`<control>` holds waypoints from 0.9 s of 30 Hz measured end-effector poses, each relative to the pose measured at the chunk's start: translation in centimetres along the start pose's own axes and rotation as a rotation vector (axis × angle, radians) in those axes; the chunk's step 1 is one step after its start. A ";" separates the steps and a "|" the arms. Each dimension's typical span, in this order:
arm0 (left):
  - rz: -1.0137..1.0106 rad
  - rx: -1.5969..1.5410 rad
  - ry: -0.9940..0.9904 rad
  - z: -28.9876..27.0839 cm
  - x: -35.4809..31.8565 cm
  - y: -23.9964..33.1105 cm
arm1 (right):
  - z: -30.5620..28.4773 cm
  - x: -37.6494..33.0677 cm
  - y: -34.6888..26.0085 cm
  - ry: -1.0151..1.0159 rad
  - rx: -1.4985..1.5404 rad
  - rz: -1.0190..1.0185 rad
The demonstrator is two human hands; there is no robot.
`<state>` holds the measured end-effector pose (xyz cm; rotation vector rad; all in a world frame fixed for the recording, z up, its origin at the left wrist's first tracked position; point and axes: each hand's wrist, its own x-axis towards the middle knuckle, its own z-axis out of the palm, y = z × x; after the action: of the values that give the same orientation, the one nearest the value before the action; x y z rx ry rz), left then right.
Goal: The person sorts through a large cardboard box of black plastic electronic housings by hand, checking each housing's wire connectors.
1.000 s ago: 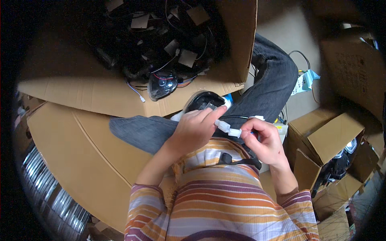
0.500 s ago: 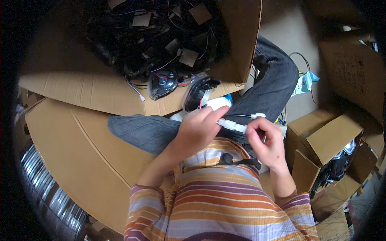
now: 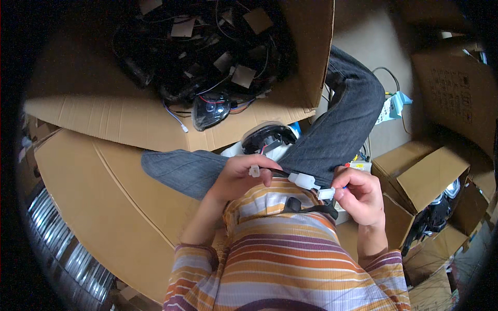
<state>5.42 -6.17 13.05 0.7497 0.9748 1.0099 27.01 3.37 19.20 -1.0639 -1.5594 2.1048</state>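
My left hand is closed on a white plug connector, with a black cable passing by its fingertips. My right hand pinches a second white connector between thumb and fingers, a bit of blue wire showing at the grip. Between the hands is another white connector, close beside the right-hand one; whether they touch I cannot tell. Beyond my left hand, a lamp unit with clear cover and black body lies on something white by my legs, red wire coming out of it.
A large cardboard box ahead holds many dark lamp units with wires; one clear-covered lamp rests on its flap. To the right, an open carton contains more lamps. Stacked shiny parts stand at the left. A blue-white packet lies on the floor.
The white connectors, in line between my hands before, are now separated. My hands have moved apart and closer to my body. The lamp unit has tipped over to the right and lies flatter.
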 end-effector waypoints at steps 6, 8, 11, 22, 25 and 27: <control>-0.051 0.027 0.065 0.0 -0.6 -0.1 | -0.3 0.2 -0.4 -0.014 -0.114 -0.099; -0.036 0.078 0.034 -0.2 -0.6 0.4 | -0.3 0.6 -0.5 -0.025 -0.179 -0.135; -0.070 0.098 -0.025 -0.8 -0.9 1.1 | -0.4 1.2 -0.9 -0.083 -0.273 -0.190; -0.237 0.187 -0.186 -1.4 -0.8 2.1 | 0.4 1.2 -0.9 -0.128 -0.352 -0.135; -0.211 0.131 -0.237 -1.4 -1.0 2.1 | 0.9 1.2 -0.5 -0.035 -0.475 -0.215; -0.249 0.106 -0.199 -0.8 -1.1 2.7 | 1.0 1.2 -0.5 -0.046 -0.483 -0.230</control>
<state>3.54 -6.11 15.39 0.7786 0.9270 0.6584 25.40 3.55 19.32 -0.9189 -2.1647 1.6520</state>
